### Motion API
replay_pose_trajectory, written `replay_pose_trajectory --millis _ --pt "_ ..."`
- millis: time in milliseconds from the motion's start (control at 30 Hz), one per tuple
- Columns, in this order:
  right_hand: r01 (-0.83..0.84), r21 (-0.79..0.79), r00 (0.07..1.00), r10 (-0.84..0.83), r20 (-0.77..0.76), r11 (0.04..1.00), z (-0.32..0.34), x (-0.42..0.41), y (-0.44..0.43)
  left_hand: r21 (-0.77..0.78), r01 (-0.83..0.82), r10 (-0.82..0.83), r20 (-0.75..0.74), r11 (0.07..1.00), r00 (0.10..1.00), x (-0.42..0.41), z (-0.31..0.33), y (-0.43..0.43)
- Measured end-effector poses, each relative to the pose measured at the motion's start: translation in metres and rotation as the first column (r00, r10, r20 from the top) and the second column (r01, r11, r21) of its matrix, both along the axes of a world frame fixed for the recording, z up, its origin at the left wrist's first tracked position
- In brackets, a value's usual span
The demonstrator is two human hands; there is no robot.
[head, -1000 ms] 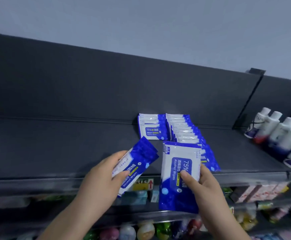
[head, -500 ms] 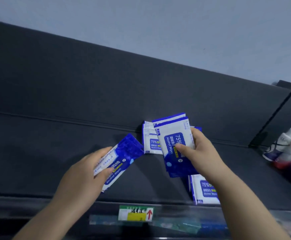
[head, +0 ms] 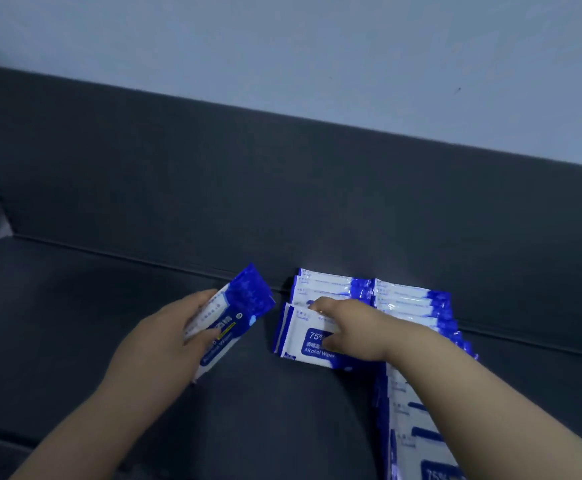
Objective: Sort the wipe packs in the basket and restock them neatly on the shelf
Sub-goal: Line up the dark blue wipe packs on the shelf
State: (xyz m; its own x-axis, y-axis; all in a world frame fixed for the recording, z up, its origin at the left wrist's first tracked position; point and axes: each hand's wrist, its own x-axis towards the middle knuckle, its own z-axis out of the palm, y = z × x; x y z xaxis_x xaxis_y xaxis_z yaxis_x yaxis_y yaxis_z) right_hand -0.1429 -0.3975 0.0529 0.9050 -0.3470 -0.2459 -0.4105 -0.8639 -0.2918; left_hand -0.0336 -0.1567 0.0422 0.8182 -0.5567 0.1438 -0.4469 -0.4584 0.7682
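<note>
Right hand [head: 348,332] has its wipe pack [head: 301,342] down, fronting row [head: 331,284] behind its fingers, still pinched; left hand [head: 158,341] grips next pack [head: 244,299]

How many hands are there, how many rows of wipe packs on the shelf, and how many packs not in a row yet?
Hands: 2, left hand and right hand, which pinches the front pack
Rows of wipe packs on the shelf: 2, left row and right row
Packs not in a row yet: 1, the loose pack in the left hand's grip
Total: 5
</note>
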Motion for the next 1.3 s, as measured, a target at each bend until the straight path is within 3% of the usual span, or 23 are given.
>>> replay_pose_trajectory --millis 267,367,500,733,833,1033,1133,1300 --pt "-0.102 -0.085 0.992 0.095 -0.080 0.991 -0.013 0.019 -0.025 0.276 0.040 -0.072 0.104 0.960 0.992 -0.009 -0.002 -0.028" --pt "-0.114 -0.110 0.992 0.106 -0.072 0.987 -0.017 0.016 -0.025 0.287 0.030 -0.074 0.140 0.957 0.987 -0.007 0.000 -0.037" --pt "-0.140 -0.260 0.990 0.128 -0.060 0.956 -0.021 0.013 -0.027 0.269 0.014 -0.063 0.172 0.963 0.983 -0.001 0.003 -0.045" --pt "-0.078 -0.242 0.996 0.086 0.025 0.967 -0.024 0.019 -0.035 0.285 0.051 -0.109 0.189 0.957 0.976 0.007 0.001 -0.047" --pt "-0.072 -0.253 0.995 0.088 0.054 0.965 -0.024 0.019 -0.039 0.287 0.171 -0.225 0.168 0.943 0.960 0.012 0.000 -0.050" --pt "-0.061 -0.195 0.995 0.076 0.070 0.979 -0.023 0.017 -0.045 0.509 0.422 -0.519 0.058 0.751 0.853 0.015 -0.003 -0.083" --pt "-0.054 -0.176 0.996 0.066 0.059 0.983 -0.024 0.020 -0.048 0.627 0.448 -0.631 0.091 0.637 0.770 0.007 -0.006 -0.107" --pt "-0.036 -0.131 0.997 0.045 0.064 0.991 -0.026 0.023 -0.052 0.683 0.440 -0.712 0.167 0.583 0.682 0.002 -0.018 -0.132"
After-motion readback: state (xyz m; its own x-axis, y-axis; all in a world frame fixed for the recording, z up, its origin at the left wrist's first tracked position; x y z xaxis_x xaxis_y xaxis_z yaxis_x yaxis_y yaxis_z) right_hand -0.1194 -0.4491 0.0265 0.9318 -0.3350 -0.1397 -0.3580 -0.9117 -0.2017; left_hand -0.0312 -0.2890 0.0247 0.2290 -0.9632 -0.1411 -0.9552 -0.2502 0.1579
